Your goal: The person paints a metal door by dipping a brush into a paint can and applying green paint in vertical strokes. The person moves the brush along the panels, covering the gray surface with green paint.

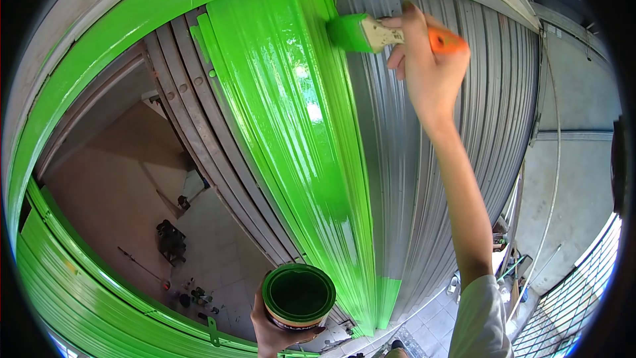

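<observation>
My right hand (434, 66) is closed around the handle of a paintbrush (381, 34), which has an orange end. Green paint coats the brush's bristles, and they touch the corrugated metal door (391, 159) beside the edge of the wet green area. Low in the view, my left hand (268, 331) grips an open paint can (299, 297) from below and the side. Green smears line the can's rim, and its inside looks dark green. Glossy green paint (285, 106) covers a tall strip of the door, while the panels to its right are bare grey.
A green-painted frame (79, 79) curves over the top and left. Through the doorway, a room holds a dark object (171, 242) and small items on its floor. A hanging cable (556, 126) runs down the right wall, above a metal grille (576, 305).
</observation>
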Motion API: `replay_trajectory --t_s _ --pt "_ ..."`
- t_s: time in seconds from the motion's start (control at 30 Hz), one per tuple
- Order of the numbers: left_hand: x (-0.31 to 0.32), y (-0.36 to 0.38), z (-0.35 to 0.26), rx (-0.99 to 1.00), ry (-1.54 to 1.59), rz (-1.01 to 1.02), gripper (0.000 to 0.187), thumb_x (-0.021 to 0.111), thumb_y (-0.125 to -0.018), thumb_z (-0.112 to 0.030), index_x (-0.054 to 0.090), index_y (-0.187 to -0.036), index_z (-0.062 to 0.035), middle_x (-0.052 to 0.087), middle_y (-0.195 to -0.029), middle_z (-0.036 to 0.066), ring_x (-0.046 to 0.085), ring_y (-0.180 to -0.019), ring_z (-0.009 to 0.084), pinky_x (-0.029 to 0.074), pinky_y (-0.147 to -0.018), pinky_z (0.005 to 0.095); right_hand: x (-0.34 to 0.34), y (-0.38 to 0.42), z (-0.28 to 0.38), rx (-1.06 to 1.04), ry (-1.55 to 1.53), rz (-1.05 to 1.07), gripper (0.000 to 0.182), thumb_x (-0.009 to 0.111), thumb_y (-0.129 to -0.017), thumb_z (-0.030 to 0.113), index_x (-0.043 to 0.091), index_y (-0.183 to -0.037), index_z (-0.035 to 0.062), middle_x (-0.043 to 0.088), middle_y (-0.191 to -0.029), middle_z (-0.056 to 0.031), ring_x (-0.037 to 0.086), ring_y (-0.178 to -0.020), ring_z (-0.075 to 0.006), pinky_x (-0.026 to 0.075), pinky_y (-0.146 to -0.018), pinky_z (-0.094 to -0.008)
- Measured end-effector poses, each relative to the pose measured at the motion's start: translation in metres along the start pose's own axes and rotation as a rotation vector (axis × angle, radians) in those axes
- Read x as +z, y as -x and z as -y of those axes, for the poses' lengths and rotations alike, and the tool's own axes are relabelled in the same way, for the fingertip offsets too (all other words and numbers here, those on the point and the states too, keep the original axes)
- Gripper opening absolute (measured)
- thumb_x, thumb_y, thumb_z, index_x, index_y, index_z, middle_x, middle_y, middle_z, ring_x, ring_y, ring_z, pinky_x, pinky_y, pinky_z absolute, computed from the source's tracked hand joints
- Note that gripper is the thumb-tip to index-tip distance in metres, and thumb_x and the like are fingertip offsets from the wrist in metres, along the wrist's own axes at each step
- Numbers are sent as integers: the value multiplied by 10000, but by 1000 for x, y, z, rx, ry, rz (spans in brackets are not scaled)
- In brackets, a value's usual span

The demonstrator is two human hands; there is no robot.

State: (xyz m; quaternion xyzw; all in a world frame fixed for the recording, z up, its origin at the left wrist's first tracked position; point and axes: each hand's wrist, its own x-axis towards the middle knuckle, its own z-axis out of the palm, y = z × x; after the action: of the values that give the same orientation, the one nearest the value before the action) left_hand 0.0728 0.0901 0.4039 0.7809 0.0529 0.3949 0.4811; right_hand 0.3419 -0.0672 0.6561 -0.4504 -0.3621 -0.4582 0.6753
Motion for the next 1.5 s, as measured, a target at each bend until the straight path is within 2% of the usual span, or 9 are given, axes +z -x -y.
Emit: replay_trajectory --t_s 0.37,0.73,0.93,1.07,1.1,1.2,1.3,1.4,1.5 --pt "-6 5 1 -26 -25 -5 981 957 -414 -255 490 -1228 29 657 -1103 141 673 -995 239 551 -886 370 -72 124 -32 367 185 235 306 573 -978 199 719 -852 -39 609 -584 -8 501 -456 -53 397 -446 -244" --pt "-4 6 -6 -12 -19 7 976 959 -423 -257 495 -1235 22 656 -1116 144 670 -1009 245 550 -896 376 -2 15 -9 117 -409 -125 379 551 -994 301 704 -1012 -46 653 -628 -81 630 -540 -127 479 -484 -232" --pt "-6 7 -7 -20 -20 3 995 958 -422 -269 493 -1251 26 656 -1125 150 669 -1015 253 545 -908 384 27 -9 -17 -4 -328 -136 442 527 -1001 340 692 -1025 -69 660 -652 -114 617 -520 -126 445 -462 -223" --pt "4 5 -18 37 -137 -41 1006 959 -416 -277 494 -1255 27 656 -1124 147 668 -1016 252 541 -916 387 39 -20 -14 -51 -246 -151 427 550 -992 343 712 -971 -52 644 -612 -91 602 -496 -115 416 -439 -219" --pt "4 5 -18 30 -136 -47 1004 959 -416 -277 495 -1254 27 656 -1123 146 668 -1015 252 540 -916 387 33 -20 -13 -76 -216 -87 329 517 -965 199 620 -722 3 611 -572 -94 568 -472 -121 432 -447 -266" --pt "-7 8 -6 -58 -29 -34 997 959 -417 -273 500 -1250 25 656 -1122 144 668 -1013 250 538 -916 383 25 -22 -3 -24 -99 -48 363 603 -968 214 645 -680 -3 546 -472 -58 522 -391 -81 378 -367 -229" --pt "-8 7 -8 -51 -57 -19 981 956 -424 -266 504 -1245 25 657 -1122 143 668 -1013 249 538 -918 381 14 -26 -2 6 -89 -63 393 567 -980 323 723 -947 -36 632 -592 -75 570 -475 -100 402 -435 -217" --pt "-9 7 -4 -49 -33 -10 973 955 -428 -268 505 -1241 23 657 -1118 141 669 -1011 246 539 -917 380 18 -26 -9 -103 -172 -99 353 585 -973 239 652 -725 -4 584 -518 -77 550 -428 -104 433 -415 -244" --pt "-8 5 -6 -65 9 -3 972 955 -427 -261 505 -1240 23 657 -1119 138 667 -1015 244 539 -917 379 32 -21 -4 -2 -146 -80 358 563 -972 293 729 -951 -23 618 -577 -62 535 -463 -87 391 -440 -216"
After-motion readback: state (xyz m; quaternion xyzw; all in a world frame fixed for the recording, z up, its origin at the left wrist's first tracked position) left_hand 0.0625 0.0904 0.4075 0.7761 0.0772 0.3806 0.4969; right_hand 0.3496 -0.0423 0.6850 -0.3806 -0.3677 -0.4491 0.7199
